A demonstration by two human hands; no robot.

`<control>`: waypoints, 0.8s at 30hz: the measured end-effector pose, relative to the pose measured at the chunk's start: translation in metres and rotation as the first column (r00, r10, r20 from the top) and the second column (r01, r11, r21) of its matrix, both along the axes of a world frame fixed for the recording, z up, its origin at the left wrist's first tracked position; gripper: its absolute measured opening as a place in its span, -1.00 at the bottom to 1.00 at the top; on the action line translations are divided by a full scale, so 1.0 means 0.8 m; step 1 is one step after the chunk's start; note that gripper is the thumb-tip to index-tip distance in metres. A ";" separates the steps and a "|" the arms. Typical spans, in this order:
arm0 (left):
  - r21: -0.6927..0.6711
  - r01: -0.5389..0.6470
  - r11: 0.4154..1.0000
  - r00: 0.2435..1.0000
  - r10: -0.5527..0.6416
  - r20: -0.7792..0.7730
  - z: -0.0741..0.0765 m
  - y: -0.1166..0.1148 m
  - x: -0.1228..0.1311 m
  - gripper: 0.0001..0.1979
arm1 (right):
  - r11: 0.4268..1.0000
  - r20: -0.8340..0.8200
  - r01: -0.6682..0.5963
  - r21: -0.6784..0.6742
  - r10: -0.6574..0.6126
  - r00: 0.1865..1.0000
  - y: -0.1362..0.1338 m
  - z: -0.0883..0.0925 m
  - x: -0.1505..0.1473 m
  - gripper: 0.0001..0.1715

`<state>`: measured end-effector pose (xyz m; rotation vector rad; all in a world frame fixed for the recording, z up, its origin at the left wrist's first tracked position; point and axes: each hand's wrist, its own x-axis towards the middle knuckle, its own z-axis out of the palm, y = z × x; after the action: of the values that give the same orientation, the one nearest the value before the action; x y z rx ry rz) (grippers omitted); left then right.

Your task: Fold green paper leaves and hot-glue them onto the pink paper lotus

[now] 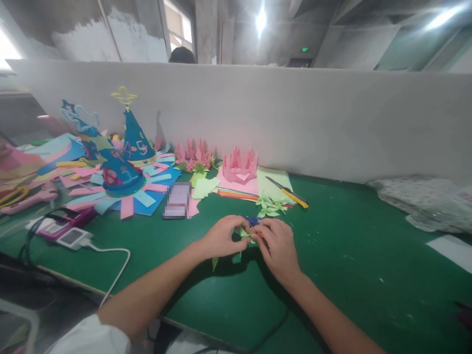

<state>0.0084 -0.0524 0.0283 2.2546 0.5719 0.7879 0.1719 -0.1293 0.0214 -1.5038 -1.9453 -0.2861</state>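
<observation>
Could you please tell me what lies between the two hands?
In the head view: green paper leaves, a small orange thing and a blue object beyond.

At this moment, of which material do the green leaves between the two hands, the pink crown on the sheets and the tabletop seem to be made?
Green leaves: probably matte paper; they look thin, with pointed tips.
Pink crown: matte paper or thin card, by its flat, upright points.
Tabletop: perhaps a smooth coating, by its even green and faint sheen; what lies beneath is hidden.

green table [342,231] | white partition [342,118] | bright lamp [261,20] | wall [121,37] — perhaps part-plastered
</observation>
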 end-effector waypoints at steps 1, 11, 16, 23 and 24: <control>0.006 -0.006 1.000 1.000 0.006 0.000 0.000 0.000 0.000 -0.90 | 1.000 0.003 -0.007 -0.003 0.007 1.000 0.000 0.000 0.000 -0.80; -0.028 -0.037 0.999 0.999 0.037 -0.017 0.006 0.000 -0.003 -0.94 | 0.993 -0.035 -0.109 -0.036 0.108 0.994 -0.005 0.001 0.003 -0.84; -0.042 -0.056 0.998 0.998 0.055 -0.015 0.009 0.002 -0.005 -0.92 | 0.994 -0.071 -0.096 -0.057 0.092 0.993 -0.009 0.001 0.001 -0.78; -0.011 -0.033 0.999 0.999 0.033 0.013 0.007 0.001 -0.003 -0.92 | 0.993 -0.211 -0.088 -0.083 0.068 0.975 -0.007 -0.001 0.000 -0.79; -0.001 -0.027 1.000 0.999 0.027 0.017 0.007 0.001 -0.003 -0.92 | 0.993 -0.221 -0.085 -0.081 0.065 0.973 -0.007 -0.002 0.001 -0.80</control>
<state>0.0060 -0.0518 0.0337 2.2420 0.5961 0.8191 0.1725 -0.1348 0.0200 -1.4484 -1.8541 0.0011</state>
